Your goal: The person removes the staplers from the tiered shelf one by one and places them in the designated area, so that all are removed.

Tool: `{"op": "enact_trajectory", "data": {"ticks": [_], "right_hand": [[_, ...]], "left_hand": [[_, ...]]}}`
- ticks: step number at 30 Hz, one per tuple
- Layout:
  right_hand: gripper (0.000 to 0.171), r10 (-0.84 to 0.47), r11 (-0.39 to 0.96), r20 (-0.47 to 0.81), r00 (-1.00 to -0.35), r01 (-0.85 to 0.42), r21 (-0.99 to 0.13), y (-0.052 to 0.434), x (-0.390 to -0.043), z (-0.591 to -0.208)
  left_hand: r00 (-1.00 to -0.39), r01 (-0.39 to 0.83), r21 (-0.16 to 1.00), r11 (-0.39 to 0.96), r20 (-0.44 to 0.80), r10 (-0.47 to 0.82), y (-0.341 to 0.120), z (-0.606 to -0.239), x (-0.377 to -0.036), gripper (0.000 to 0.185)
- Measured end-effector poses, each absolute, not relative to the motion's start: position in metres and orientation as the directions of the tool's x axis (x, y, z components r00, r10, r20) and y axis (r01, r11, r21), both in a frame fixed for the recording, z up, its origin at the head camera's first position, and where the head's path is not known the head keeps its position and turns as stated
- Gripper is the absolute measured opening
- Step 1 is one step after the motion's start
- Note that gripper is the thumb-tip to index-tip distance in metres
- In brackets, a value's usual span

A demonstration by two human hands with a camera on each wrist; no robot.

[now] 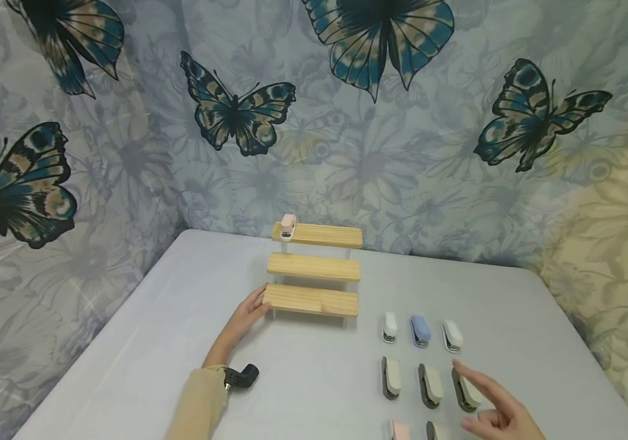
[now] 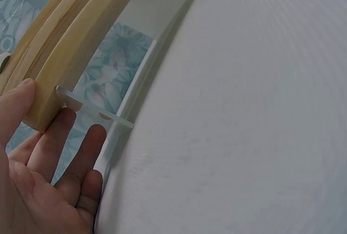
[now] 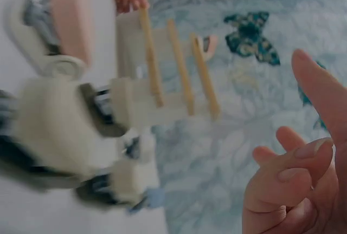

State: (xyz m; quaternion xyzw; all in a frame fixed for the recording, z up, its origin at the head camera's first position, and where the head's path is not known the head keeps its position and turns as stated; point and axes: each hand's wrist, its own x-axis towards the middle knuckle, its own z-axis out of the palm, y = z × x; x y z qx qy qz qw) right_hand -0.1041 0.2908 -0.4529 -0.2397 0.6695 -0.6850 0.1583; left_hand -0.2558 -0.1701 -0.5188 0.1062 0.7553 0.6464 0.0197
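Observation:
My left hand [image 1: 250,310] grips the left end of the lowest board of a three-tier wooden display stand [image 1: 314,300], its thumb on top and fingers beneath. Up close in the left wrist view, the board's end [image 2: 54,90] and a clear support show beside the fingers. A pink mini stapler [image 1: 288,226] sits at the left of the top tier. My right hand [image 1: 503,409] hovers over a beige stapler [image 1: 466,391] at the right, holding nothing. Its index finger is extended; in the right wrist view, other fingers [image 3: 282,185] are bent.
Right of the stand, small staplers lie in rows: a white one [image 1: 389,327], a blue one [image 1: 420,330], another white one [image 1: 452,336], then beige ones [image 1: 430,385]. Nearer, a pink stapler [image 1: 398,430] is cut off by the frame. A butterfly-print cloth [image 1: 374,153] hangs behind the white table [image 1: 314,379].

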Motion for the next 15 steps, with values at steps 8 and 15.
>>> {"op": "enact_trajectory", "data": {"ticks": [8, 15], "right_hand": [[0.050, -0.588, 0.178, 0.175, -0.790, -0.337, -0.925, 0.204, -0.185, -0.372], [0.049, -0.571, 0.254, 0.104, -0.814, -0.296, -0.921, 0.145, -0.257, -0.342]], "left_hand": [[-0.983, 0.121, 0.983, 0.140, 0.099, 0.157, -0.172, -0.518, -0.255, 0.057], [-0.972, 0.150, 0.981, 0.124, 0.123, 0.201, -0.168, -0.519, -0.256, 0.055]]}}
